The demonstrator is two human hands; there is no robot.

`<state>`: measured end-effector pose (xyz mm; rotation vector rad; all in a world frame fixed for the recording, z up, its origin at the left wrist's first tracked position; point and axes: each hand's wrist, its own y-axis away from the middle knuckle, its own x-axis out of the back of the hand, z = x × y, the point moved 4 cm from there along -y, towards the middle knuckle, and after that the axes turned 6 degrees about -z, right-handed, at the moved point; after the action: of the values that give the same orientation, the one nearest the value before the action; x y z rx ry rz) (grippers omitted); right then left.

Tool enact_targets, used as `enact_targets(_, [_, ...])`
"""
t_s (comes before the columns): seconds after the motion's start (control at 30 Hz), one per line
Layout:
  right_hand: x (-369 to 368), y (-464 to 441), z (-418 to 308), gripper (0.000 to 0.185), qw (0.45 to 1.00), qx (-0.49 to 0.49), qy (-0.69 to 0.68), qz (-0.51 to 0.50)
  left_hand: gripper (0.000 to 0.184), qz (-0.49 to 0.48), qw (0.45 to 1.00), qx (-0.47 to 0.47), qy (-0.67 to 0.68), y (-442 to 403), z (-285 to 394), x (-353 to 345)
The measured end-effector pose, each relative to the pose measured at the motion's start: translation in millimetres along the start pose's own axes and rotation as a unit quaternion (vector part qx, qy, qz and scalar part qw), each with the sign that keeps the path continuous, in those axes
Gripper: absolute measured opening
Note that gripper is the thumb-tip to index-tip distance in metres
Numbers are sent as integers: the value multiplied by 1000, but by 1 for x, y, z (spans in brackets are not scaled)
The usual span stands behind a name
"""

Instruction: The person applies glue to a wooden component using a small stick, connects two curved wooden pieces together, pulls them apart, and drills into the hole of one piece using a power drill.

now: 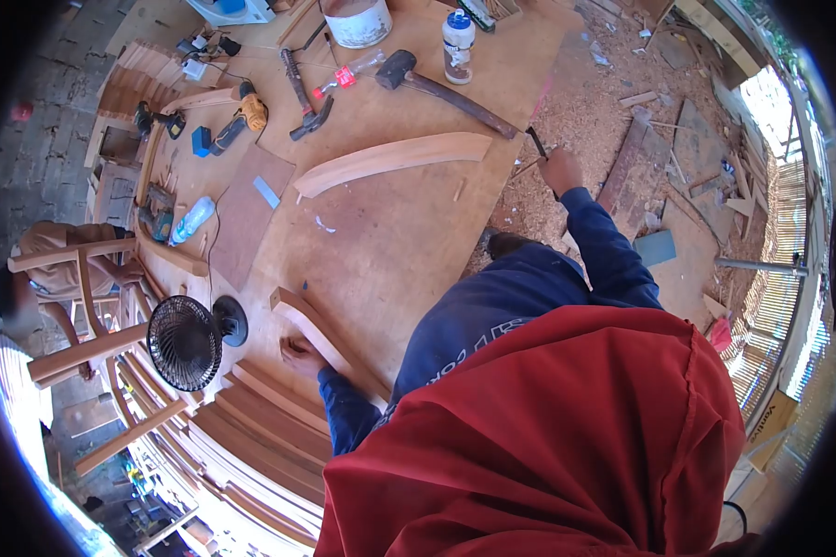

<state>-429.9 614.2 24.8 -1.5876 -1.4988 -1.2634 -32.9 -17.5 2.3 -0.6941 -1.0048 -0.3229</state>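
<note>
My left hand [301,355] is low at the near side of the table, right against the outer side of a curved wooden piece [330,336] that runs back toward my body. Its fingers are curled, and I cannot see whether they grip the wood. Out past the table's right edge, my right hand [563,172] is closed round a thin dark bar-like tool [535,141]. The tool's tip points up and left, close to the handle end of a mallet [455,102]. A second curved wooden piece [395,162] lies flat across the middle of the tabletop.
On the table [344,241] are a claw hammer [302,97], a yellow drill [249,110], a glue bottle [458,46], a plastic bottle [192,221] and a black fan [186,342]. Another person [65,249] is at the left by a wooden frame. Wood scraps cover the right-hand ground.
</note>
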Motion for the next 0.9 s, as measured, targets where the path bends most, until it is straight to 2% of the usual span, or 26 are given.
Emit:
enact_targets(0.13, [1, -4, -1, 37, 999, 35, 19, 1, 35, -3, 1000, 5, -2, 2, -1, -1])
enact_targets(0.43, [21, 3, -16, 34, 997, 35, 47, -54, 36, -8, 1000, 9, 7, 1, -6, -4])
enact_targets(0.9, [13, 1, -10, 35, 998, 43, 16, -34, 36, -3, 1000, 1, -3, 1, -7, -5])
